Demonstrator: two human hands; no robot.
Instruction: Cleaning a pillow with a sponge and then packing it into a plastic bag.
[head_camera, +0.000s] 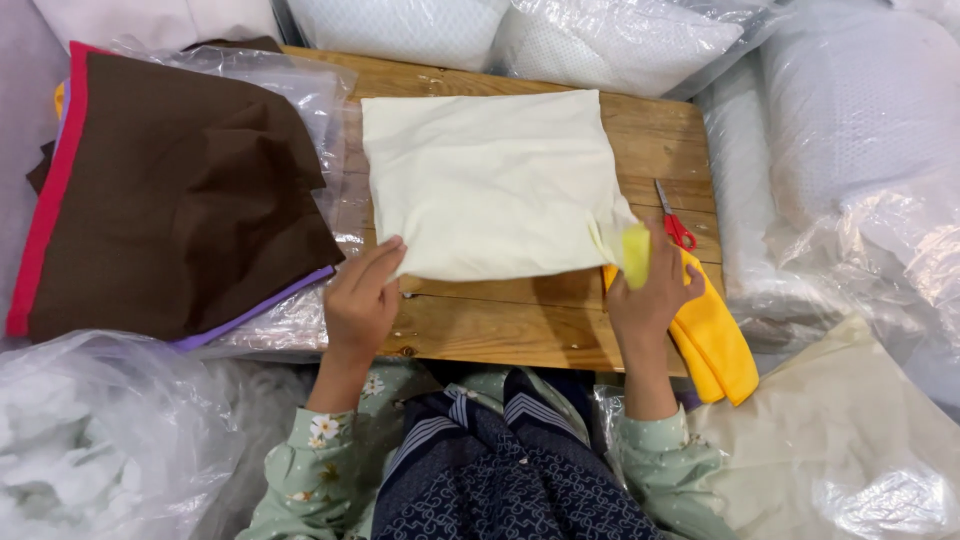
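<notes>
Cream pillow cover (490, 180) flat on table (520, 325). My left hand (360, 300) pins near-left corner, fingers flat, gripping nothing. My right hand (645, 290) pinches near-right corner, grip clenched. I judge: keep edge taut, avoid scissors (675, 222).

Both forearms reach forward from the bottom of the view in pale green flowered sleeves, the wrists bare. The left hand (360, 300) lies palm down with the back turned up, its fingers (382, 262) held together and stretched flat, pointing forward and a little to the right. The right hand (650, 295) stands well apart from it, back also up, its fingers (662, 250) curled and pinched shut at the tips, thumb tucked out of sight.
</notes>
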